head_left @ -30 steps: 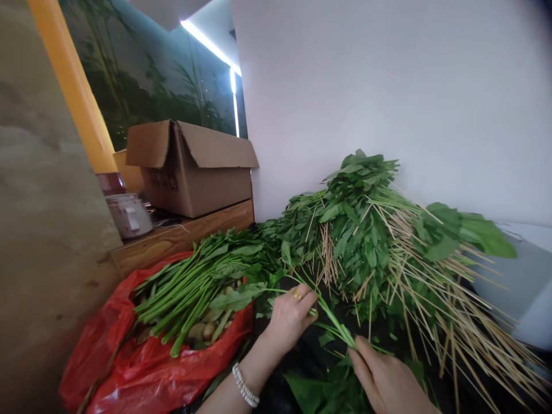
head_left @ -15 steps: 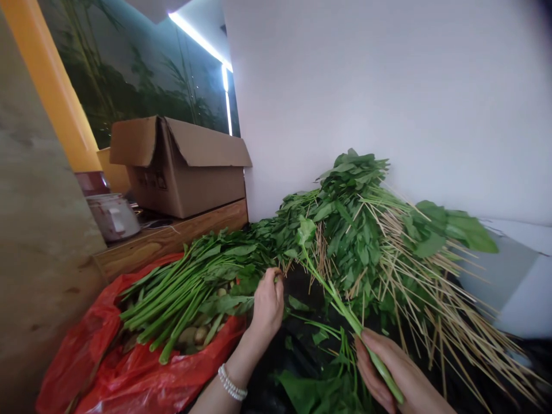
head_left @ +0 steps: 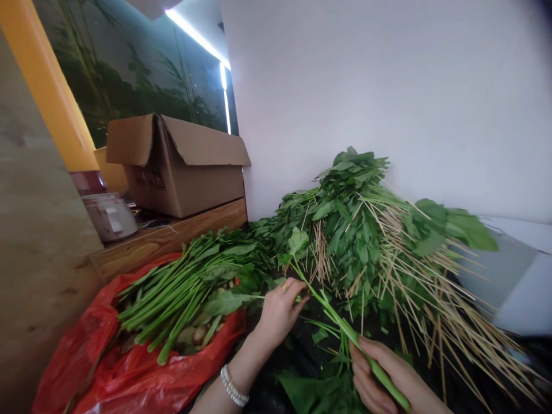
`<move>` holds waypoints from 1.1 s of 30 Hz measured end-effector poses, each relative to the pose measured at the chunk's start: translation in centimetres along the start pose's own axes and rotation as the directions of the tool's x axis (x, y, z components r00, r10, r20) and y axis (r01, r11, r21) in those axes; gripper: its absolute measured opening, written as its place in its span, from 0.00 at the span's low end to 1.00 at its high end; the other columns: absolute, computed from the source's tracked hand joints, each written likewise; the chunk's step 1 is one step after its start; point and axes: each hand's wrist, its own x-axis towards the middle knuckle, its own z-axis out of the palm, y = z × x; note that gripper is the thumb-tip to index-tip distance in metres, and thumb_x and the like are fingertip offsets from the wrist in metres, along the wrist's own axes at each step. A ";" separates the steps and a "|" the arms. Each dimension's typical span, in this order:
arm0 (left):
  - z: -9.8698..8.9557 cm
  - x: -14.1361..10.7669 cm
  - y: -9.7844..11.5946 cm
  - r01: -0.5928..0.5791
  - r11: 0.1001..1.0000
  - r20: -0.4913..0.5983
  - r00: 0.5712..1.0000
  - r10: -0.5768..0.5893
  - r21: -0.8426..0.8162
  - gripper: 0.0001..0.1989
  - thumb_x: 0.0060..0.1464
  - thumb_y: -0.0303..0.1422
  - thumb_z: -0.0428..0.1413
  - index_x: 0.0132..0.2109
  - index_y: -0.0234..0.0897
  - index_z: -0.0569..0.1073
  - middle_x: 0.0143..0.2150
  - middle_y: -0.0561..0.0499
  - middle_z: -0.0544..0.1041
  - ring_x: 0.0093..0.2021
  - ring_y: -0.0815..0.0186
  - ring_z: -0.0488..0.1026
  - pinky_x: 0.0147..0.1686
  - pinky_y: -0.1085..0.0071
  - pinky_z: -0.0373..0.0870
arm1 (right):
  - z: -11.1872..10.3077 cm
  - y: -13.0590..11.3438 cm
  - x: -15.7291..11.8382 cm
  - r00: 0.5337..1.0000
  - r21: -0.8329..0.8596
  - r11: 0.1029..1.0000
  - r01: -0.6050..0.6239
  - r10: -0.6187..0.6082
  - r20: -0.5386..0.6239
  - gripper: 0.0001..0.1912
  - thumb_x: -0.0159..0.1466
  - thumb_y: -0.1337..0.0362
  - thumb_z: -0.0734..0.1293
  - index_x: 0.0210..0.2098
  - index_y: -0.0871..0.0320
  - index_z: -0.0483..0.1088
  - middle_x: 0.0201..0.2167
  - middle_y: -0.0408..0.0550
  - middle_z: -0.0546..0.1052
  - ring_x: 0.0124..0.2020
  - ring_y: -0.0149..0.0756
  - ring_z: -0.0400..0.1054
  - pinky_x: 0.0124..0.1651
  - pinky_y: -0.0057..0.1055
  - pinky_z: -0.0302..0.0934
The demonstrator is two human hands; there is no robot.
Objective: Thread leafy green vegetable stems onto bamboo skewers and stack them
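Observation:
My right hand (head_left: 379,374) is wrapped round the thick lower end of a long leafy green stem (head_left: 334,313), which slants up and left to a pale leafy tip. Beside the middle of this stem is my left hand (head_left: 280,310), with a beaded bracelet on the wrist. Its fingers are pinched together, and a small green bit shows at the fingertips; whether it is part of the stem I cannot tell. Left of that hand, a bundle of green stalks (head_left: 172,293) with leaves lies on a red plastic bag (head_left: 142,385). Loose leaves (head_left: 314,391) lie below the stem.
A large heap of leafy greens (head_left: 349,230) stands against the white wall, with many thin pale sticks (head_left: 431,299) poking out to the right. At the left, an open cardboard box (head_left: 202,190) and a stained white pot (head_left: 114,215) sit on a wooden ledge (head_left: 207,221).
My left hand has moved right, from beside the bagged greens to the stem. The stem's tip has shifted slightly left and down, while my right hand keeps its hold.

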 end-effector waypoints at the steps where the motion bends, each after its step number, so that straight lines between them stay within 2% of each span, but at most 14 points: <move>1: 0.0 0.0 0.1 -0.026 0.999 0.025 0.999 0.026 0.034 0.10 0.60 0.28 0.51 0.48 0.40 0.70 0.41 0.49 0.74 0.40 0.66 0.73 0.39 0.71 0.71 | -0.1 0.1 0.1 1.000 0.021 1.000 -0.002 0.002 0.007 0.20 0.64 0.49 0.60 0.23 0.57 0.63 0.08 0.32 0.54 0.11 0.22 0.42 0.17 0.23 0.38; 3: 0.2 -0.1 0.3 -0.071 0.992 0.053 0.996 0.066 0.107 0.11 0.59 0.26 0.50 0.47 0.41 0.71 0.41 0.50 0.73 0.39 0.66 0.73 0.38 0.71 0.70 | -0.4 0.3 0.3 1.000 0.053 0.999 -0.011 0.010 0.025 0.20 0.64 0.50 0.60 0.23 0.57 0.63 0.08 0.32 0.54 0.10 0.22 0.41 0.16 0.23 0.37; 6: 0.4 -0.1 0.6 -0.068 0.987 0.031 0.997 0.064 0.145 0.07 0.54 0.24 0.51 0.37 0.38 0.72 0.35 0.51 0.72 0.36 0.65 0.71 0.36 0.71 0.69 | -0.6 0.5 0.4 1.000 0.038 0.999 -0.011 0.010 0.021 0.19 0.66 0.51 0.59 0.24 0.57 0.63 0.08 0.32 0.54 0.10 0.22 0.42 0.16 0.22 0.38; 9: 0.2 0.2 -0.1 0.105 0.994 -0.096 0.990 -0.101 0.034 0.07 0.54 0.24 0.49 0.31 0.38 0.70 0.31 0.52 0.69 0.32 0.66 0.69 0.33 0.72 0.67 | -0.6 0.1 0.1 1.000 -0.083 0.997 -0.003 0.003 -0.001 0.19 0.67 0.52 0.57 0.25 0.57 0.63 0.09 0.32 0.54 0.11 0.22 0.41 0.16 0.22 0.39; 10: -0.1 0.4 -0.5 0.186 0.982 -0.157 0.970 -0.187 -0.021 0.08 0.54 0.24 0.48 0.30 0.38 0.69 0.30 0.52 0.69 0.32 0.67 0.68 0.33 0.72 0.66 | -0.5 -0.1 0.0 1.000 -0.149 0.989 0.009 -0.011 -0.014 0.20 0.67 0.51 0.56 0.25 0.56 0.63 0.09 0.32 0.54 0.11 0.23 0.41 0.16 0.22 0.40; 12: -0.7 0.7 -1.5 0.317 0.942 -0.271 0.903 -0.334 -0.106 0.09 0.56 0.25 0.46 0.30 0.38 0.68 0.29 0.53 0.68 0.31 0.66 0.68 0.33 0.71 0.65 | -0.5 -0.7 -0.3 0.994 -0.324 0.945 0.052 -0.079 -0.072 0.22 0.68 0.50 0.54 0.24 0.56 0.61 0.10 0.33 0.56 0.12 0.24 0.44 0.18 0.23 0.44; 13: -1.0 0.8 -2.0 0.355 0.927 -0.310 0.874 -0.375 -0.119 0.10 0.57 0.25 0.45 0.29 0.38 0.67 0.29 0.53 0.68 0.32 0.66 0.68 0.34 0.71 0.65 | -0.5 -0.9 -0.4 0.986 -0.421 0.905 0.065 -0.122 -0.110 0.22 0.68 0.49 0.53 0.24 0.55 0.61 0.11 0.33 0.57 0.12 0.24 0.46 0.19 0.24 0.47; 15: -1.4 0.9 -2.4 0.381 0.920 -0.331 0.860 -0.389 -0.091 0.11 0.58 0.26 0.44 0.30 0.38 0.68 0.30 0.52 0.69 0.34 0.64 0.68 0.36 0.68 0.65 | -0.9 -1.0 -0.2 0.965 -0.596 0.802 0.036 -0.183 -0.188 0.22 0.68 0.48 0.52 0.24 0.54 0.59 0.12 0.33 0.58 0.13 0.25 0.49 0.21 0.25 0.50; 18: -1.1 0.6 -2.0 0.366 0.930 -0.299 0.887 -0.351 -0.004 0.12 0.60 0.28 0.44 0.33 0.39 0.71 0.33 0.50 0.72 0.40 0.60 0.68 0.41 0.64 0.64 | -1.7 -0.5 0.4 0.927 -0.791 0.610 -0.054 -0.265 -0.267 0.20 0.67 0.48 0.52 0.25 0.53 0.58 0.12 0.33 0.57 0.13 0.28 0.51 0.20 0.26 0.48; 21: -0.4 0.2 -1.4 0.325 0.945 -0.224 0.920 -0.321 -0.020 0.11 0.62 0.29 0.44 0.37 0.39 0.71 0.32 0.51 0.73 0.36 0.63 0.70 0.38 0.66 0.66 | -2.3 0.2 0.7 0.880 -0.932 0.358 -0.061 -0.422 -0.219 0.18 0.66 0.51 0.53 0.26 0.53 0.62 0.16 0.38 0.65 0.18 0.32 0.60 0.24 0.28 0.51; 23: -0.1 0.0 -1.2 0.278 0.958 -0.149 0.947 -0.286 -0.069 0.10 0.63 0.30 0.44 0.40 0.38 0.70 0.32 0.51 0.74 0.33 0.65 0.71 0.35 0.69 0.68 | -2.4 0.3 0.7 0.876 -0.973 0.223 -0.065 -0.454 -0.163 0.18 0.67 0.53 0.52 0.27 0.53 0.64 0.19 0.41 0.70 0.21 0.34 0.64 0.26 0.29 0.53; 26: 0.3 -0.2 -1.3 0.171 0.981 -0.083 0.980 -0.179 -0.095 0.08 0.61 0.32 0.49 0.45 0.38 0.71 0.38 0.50 0.76 0.37 0.66 0.73 0.39 0.71 0.69 | -2.3 0.3 0.7 0.886 -0.992 0.078 -0.095 -0.449 -0.120 0.19 0.67 0.55 0.50 0.30 0.52 0.67 0.21 0.44 0.75 0.22 0.37 0.69 0.26 0.29 0.54; 30: 0.6 -0.3 -1.5 0.058 0.998 -0.065 0.996 -0.056 0.027 0.15 0.61 0.33 0.50 0.54 0.41 0.70 0.34 0.51 0.73 0.33 0.67 0.72 0.35 0.73 0.69 | -2.5 0.4 0.8 0.886 -0.987 -0.113 -0.118 -0.461 -0.054 0.20 0.68 0.56 0.50 0.36 0.54 0.70 0.24 0.46 0.78 0.26 0.41 0.75 0.26 0.29 0.55; 33: 0.8 -0.5 -1.6 -0.007 0.993 -0.018 1.000 0.009 0.119 0.17 0.62 0.33 0.50 0.57 0.46 0.69 0.32 0.52 0.70 0.31 0.68 0.70 0.33 0.74 0.68 | -2.6 0.7 0.9 0.897 -0.972 -0.217 -0.088 -0.441 0.018 0.19 0.69 0.57 0.50 0.40 0.55 0.69 0.24 0.45 0.78 0.26 0.42 0.75 0.25 0.30 0.55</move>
